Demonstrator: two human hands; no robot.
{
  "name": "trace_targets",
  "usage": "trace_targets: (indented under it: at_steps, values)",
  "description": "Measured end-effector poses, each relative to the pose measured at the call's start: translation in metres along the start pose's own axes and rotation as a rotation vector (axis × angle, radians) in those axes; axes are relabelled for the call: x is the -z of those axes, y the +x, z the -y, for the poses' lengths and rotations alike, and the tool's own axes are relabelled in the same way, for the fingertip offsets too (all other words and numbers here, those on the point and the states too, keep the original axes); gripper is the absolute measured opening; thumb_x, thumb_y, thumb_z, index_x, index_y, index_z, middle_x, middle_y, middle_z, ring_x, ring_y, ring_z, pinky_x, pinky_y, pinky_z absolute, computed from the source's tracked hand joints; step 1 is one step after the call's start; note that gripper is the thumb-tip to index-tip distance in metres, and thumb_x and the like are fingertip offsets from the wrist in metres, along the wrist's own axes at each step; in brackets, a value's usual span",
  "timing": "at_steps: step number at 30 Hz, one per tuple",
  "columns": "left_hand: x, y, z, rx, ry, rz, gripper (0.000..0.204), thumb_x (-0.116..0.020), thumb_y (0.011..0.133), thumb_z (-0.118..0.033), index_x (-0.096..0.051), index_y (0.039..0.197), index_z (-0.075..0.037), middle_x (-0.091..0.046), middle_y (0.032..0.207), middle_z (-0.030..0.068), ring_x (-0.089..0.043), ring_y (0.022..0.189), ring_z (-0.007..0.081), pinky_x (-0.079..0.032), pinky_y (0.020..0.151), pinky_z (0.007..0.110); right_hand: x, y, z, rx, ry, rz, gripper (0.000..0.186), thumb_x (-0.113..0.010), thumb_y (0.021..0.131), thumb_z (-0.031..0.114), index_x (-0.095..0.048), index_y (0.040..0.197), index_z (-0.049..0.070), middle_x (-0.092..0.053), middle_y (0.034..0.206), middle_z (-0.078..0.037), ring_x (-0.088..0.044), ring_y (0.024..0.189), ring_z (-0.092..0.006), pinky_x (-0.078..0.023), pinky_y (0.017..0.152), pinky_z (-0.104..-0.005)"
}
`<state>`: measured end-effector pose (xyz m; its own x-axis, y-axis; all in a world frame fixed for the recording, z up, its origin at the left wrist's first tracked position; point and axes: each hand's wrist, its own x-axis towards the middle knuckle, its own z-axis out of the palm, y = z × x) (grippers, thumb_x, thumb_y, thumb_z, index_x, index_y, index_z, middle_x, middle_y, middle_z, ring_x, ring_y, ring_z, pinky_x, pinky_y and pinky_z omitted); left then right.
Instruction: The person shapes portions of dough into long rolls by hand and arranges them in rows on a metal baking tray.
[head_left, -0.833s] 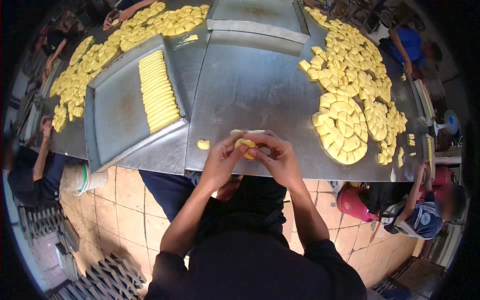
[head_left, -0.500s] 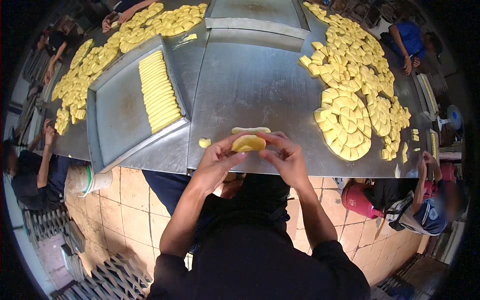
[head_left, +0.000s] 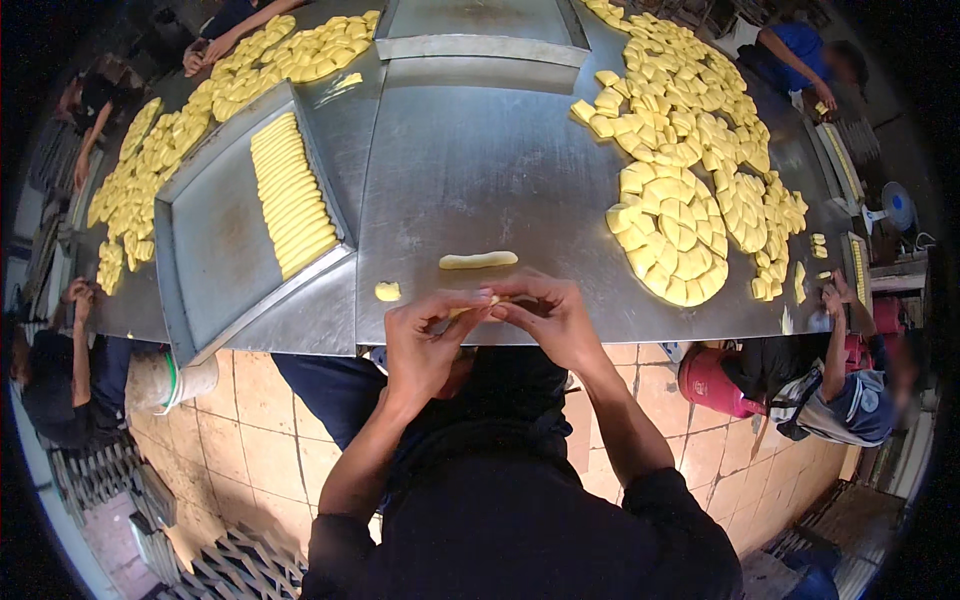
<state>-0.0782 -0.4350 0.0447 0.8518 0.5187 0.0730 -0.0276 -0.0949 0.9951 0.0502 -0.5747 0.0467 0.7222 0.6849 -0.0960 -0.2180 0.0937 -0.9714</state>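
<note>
Near the table's front edge, my left hand [head_left: 422, 338] and my right hand [head_left: 552, 318] meet and pinch one small piece of yellow dough [head_left: 462, 311] between thumbs and fingers. Most of that piece is hidden behind my fingers. Just beyond my fingertips a pale dough roll [head_left: 478, 260] lies crosswise on the metal table [head_left: 470, 170]. To the left of it sits a small dough lump [head_left: 387, 291].
A metal tray [head_left: 210, 215] at left carries a row of dough sticks [head_left: 292, 195]. Cut dough pieces spread in a right pile [head_left: 670, 230] and a far-left pile [head_left: 170, 150]. Another tray [head_left: 480, 48] stands at the back. Several people work around the table.
My fingers have closed over the dough piece, which showed as a flattened oval before. The view has shifted, so the table's things sit slightly more to the left; the dough roll is now uncovered.
</note>
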Motion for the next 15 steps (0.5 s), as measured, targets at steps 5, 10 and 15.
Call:
trace_targets:
  at_steps: [5, 10, 15]
  values:
    - [0.018, 0.012, -0.001, 0.213, -0.071, 0.119, 0.016, -0.070, 0.100, -0.006, -0.076, 0.111, 0.003, -0.079, 0.101, 0.0088, -0.069, 0.092, 0.0095, -0.054, 0.082, 0.026, 0.018, 0.001, 0.017, 0.261, -0.716, 0.222, 0.022, -0.078, 0.091, 0.007, -0.077, 0.113, 0.003, -0.070, 0.088, -0.011, -0.070, 0.078, -0.0178, -0.054, 0.070, -0.0305]
    - [0.016, 0.018, 0.000, 0.266, -0.099, 0.172, 0.019, -0.070, 0.101, -0.011, -0.075, 0.110, 0.005, -0.078, 0.104, 0.0080, -0.070, 0.092, 0.0114, -0.055, 0.080, 0.027, 0.019, 0.009, 0.017, 0.307, -0.726, 0.247, 0.019, -0.075, 0.094, 0.014, -0.077, 0.110, 0.004, -0.068, 0.085, -0.012, -0.069, 0.076, -0.0278, -0.053, 0.069, -0.0363]
    - [0.017, 0.021, 0.029, 0.042, 0.537, 0.264, 0.015, -0.077, 0.094, -0.011, -0.077, 0.105, -0.001, -0.075, 0.097, 0.0088, -0.068, 0.078, 0.0162, -0.051, 0.068, 0.030, 0.031, 0.024, -0.018, 0.365, -0.984, 0.401, 0.015, -0.073, 0.094, 0.015, -0.075, 0.100, 0.001, -0.066, 0.087, -0.014, -0.067, 0.081, -0.0340, -0.054, 0.075, -0.0423]
